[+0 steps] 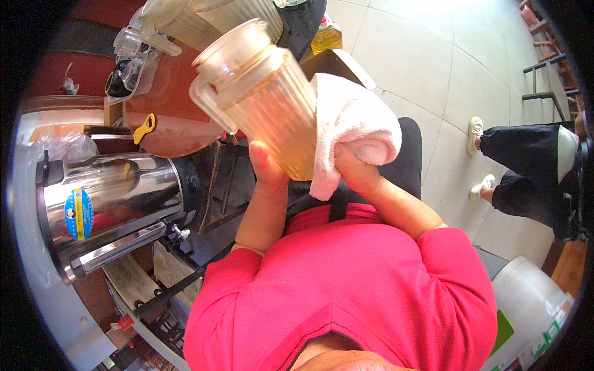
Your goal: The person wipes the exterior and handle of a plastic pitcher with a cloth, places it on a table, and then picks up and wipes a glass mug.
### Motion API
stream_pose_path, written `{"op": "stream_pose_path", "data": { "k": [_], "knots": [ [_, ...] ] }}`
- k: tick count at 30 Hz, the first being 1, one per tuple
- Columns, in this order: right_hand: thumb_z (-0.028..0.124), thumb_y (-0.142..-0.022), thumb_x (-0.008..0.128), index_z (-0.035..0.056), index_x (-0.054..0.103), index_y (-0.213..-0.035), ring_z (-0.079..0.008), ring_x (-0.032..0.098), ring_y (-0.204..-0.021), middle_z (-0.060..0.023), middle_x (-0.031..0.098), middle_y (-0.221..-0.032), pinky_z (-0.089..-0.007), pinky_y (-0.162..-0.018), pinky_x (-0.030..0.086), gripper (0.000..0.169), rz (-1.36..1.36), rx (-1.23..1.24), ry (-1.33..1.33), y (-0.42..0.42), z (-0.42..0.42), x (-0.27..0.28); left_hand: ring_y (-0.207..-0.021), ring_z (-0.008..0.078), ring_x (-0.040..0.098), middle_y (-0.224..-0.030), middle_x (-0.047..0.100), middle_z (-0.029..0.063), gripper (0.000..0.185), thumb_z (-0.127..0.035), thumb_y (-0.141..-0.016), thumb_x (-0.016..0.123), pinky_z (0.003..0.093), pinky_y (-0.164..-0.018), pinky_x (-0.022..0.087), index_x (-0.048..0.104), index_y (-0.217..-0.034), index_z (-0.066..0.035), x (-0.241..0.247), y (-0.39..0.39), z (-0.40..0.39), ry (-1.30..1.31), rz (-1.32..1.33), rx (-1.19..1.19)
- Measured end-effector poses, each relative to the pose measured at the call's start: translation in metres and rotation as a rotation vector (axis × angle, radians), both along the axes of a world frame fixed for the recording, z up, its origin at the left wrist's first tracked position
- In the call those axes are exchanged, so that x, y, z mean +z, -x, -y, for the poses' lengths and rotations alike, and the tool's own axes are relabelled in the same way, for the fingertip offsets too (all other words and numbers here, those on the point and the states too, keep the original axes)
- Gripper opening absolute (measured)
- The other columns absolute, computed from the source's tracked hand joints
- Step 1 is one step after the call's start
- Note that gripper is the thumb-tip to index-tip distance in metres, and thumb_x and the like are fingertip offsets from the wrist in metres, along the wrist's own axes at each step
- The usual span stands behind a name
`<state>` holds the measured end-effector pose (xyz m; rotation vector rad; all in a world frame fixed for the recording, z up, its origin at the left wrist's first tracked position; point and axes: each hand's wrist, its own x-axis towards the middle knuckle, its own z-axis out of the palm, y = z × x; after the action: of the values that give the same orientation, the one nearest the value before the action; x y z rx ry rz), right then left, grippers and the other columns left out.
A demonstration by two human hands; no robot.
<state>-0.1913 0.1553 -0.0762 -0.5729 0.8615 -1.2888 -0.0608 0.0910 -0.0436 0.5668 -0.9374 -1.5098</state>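
Observation:
A ribbed clear plastic pitcher (274, 106) with a handle is tilted in front of my chest, its open mouth toward the upper left. My left hand (269, 164) holds it low on its side, near the base. My right hand (358, 170) grips a folded white towel (355, 123) that lies against the pitcher's right side; some of its fingers are hidden by the cloth. More ribbed plastic pitchers (211, 21) stand just beyond the held one.
A yellow-handled peeler (145, 129) lies on a reddish-brown surface (181, 134). At left is a steel hot-water urn (116, 199); past the towel stand an oil bottle (327, 37) and open box (345, 67). Another person's legs (519, 139) and a whitish bucket (524, 292) are at right.

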Motion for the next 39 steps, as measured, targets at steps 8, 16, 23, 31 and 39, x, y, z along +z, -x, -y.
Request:
{"op": "stream_pose_path", "data": {
  "k": [8, 16, 23, 31, 39],
  "knots": [
    [0.028, -0.083, 0.061, 0.0070, 0.043, -0.127, -0.0215, 0.040, -0.119, -0.0111, 0.045, -0.127, -0.0362, -0.101, 0.031, 0.052, -0.557, 0.080, 0.194, 0.016, -0.006, 0.009, -0.119, 0.0243, 0.042, -0.129, 0.040, 0.0121, 0.103, -0.052, -0.064, 0.076, 0.0388, -0.101, 0.035, 0.022, -0.135, -0.001, 0.008, 0.006, 0.004, 0.117, 0.103, 0.019],
    [0.033, -0.080, 0.061, 0.0090, 0.048, -0.124, -0.0264, 0.042, -0.118, -0.0114, 0.047, -0.125, -0.0386, -0.100, 0.032, 0.051, -0.807, 0.012, 0.376, 0.022, 0.004, 0.022, -0.118, 0.0245, 0.043, -0.126, 0.041, 0.0127, 0.104, -0.039, -0.059, 0.084, 0.0384, -0.099, 0.037, 0.021, -0.133, -0.001, 0.016, 0.011, 0.000, 0.103, 0.146, -0.060],
    [0.034, -0.083, 0.057, 0.0069, 0.052, -0.120, -0.0273, 0.044, -0.117, -0.0140, 0.050, -0.122, -0.0363, -0.101, 0.031, 0.046, -0.659, -0.056, 0.313, 0.017, 0.033, 0.040, -0.117, 0.0244, 0.045, -0.128, 0.042, 0.0121, 0.104, -0.039, -0.058, 0.084, 0.0380, -0.099, 0.036, 0.023, -0.133, 0.000, 0.025, 0.019, 0.000, 0.091, 0.085, -0.053],
    [0.019, -0.090, 0.057, 0.0058, 0.053, -0.117, -0.0145, 0.052, -0.104, -0.0050, 0.056, -0.113, -0.0281, -0.091, 0.043, 0.031, -0.133, -0.050, 0.191, 0.016, 0.051, 0.079, -0.113, 0.0205, 0.048, -0.123, 0.047, 0.0099, 0.103, -0.044, -0.056, 0.084, 0.0347, -0.096, 0.038, 0.029, -0.131, 0.001, 0.022, 0.018, -0.009, 0.026, 0.169, 0.005],
    [0.024, -0.083, 0.064, 0.0051, 0.051, -0.120, -0.0168, 0.050, -0.107, -0.0063, 0.054, -0.116, -0.0317, -0.094, 0.040, 0.043, -0.029, 0.110, -0.124, 0.015, 0.013, 0.006, -0.114, 0.0260, 0.046, -0.125, 0.044, 0.0134, 0.104, -0.045, -0.059, 0.081, 0.0376, -0.097, 0.039, 0.025, -0.134, 0.001, 0.020, -0.002, 0.003, 0.101, 0.028, 0.031]
  ]
}}
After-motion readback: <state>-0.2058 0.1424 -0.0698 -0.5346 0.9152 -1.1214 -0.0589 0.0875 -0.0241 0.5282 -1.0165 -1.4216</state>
